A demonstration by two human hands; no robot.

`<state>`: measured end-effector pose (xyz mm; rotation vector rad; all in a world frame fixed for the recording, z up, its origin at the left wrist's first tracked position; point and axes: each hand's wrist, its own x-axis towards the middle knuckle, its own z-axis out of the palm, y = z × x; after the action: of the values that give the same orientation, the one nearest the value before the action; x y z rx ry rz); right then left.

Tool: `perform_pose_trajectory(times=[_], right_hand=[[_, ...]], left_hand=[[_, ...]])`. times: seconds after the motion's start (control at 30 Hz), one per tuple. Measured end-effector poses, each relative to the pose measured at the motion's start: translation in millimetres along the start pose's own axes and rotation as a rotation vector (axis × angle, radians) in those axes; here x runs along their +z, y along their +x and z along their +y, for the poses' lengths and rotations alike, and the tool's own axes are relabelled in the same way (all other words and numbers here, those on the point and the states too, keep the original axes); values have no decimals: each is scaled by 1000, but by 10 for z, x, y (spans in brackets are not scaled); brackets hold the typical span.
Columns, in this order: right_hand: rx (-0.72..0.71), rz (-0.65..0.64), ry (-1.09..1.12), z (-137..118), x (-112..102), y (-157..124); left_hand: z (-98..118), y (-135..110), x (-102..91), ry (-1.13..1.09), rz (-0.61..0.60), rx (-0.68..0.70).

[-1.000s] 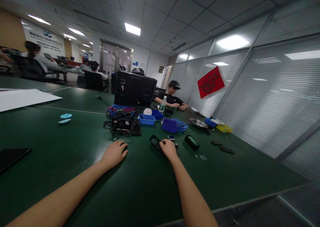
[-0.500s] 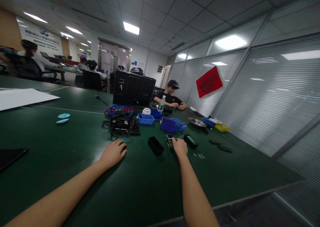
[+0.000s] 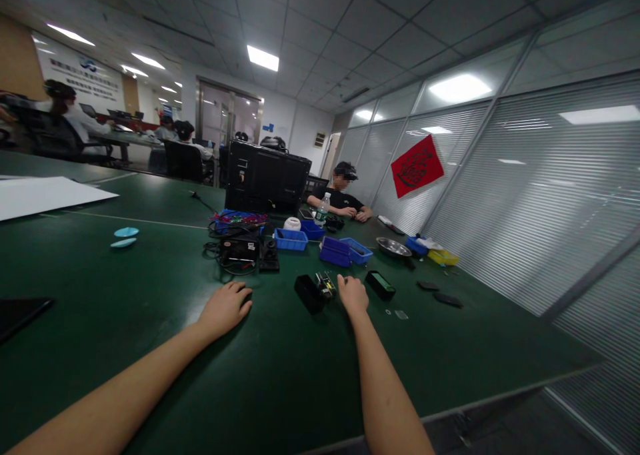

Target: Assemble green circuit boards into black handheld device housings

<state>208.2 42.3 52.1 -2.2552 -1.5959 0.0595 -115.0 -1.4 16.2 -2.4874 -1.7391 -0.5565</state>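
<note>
My right hand (image 3: pixel 354 295) has its fingers curled at the right side of a circuit board (image 3: pixel 326 285) with a yellow part on its face. The board overlaps the right edge of a black open case (image 3: pixel 307 295); the fingertips' contact with it is partly hidden. Right of that hand lies a black case with a green inside (image 3: pixel 381 285). My left hand (image 3: pixel 225 310) rests on the table, fingers bent round something dark that I cannot make out.
A small clear piece (image 3: pixel 401 315) and dark flat pieces (image 3: pixel 447 300) lie to the right. Beyond stand blue bins (image 3: pixel 336 252), a metal bowl (image 3: pixel 393 247), a black device with cables (image 3: pixel 240 250) and a monitor (image 3: pixel 267 175). A person (image 3: pixel 343 198) sits across the table.
The circuit board has moved left to the black open case and shows another face. My right hand has shifted slightly left. My left hand has stayed in place.
</note>
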Motion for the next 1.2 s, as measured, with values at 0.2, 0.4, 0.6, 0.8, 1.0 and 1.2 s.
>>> perform_pose_trajectory(times=[0.2,0.4,0.6,0.8,1.0,1.2], right_hand=[[-57,-184,54,-60,92,-9],[-62,-144,61,-130,162,-44],[-169,-90,130,-116,202,-42],[-361,-123,318,-139,216,-93],[-430,-253,482,-199,162,-136],[-693,-478,604,-395,94,-354]], left_hand=[[19,-7,-28,33,1,7],[22,-10,-36,19,-12,2],[6,-5,-5,-22,-3,-12],[10,-8,-12,-18,5,-8],[15,-4,-30,-40,8,1],[118,-33,-84,-235,41,81]])
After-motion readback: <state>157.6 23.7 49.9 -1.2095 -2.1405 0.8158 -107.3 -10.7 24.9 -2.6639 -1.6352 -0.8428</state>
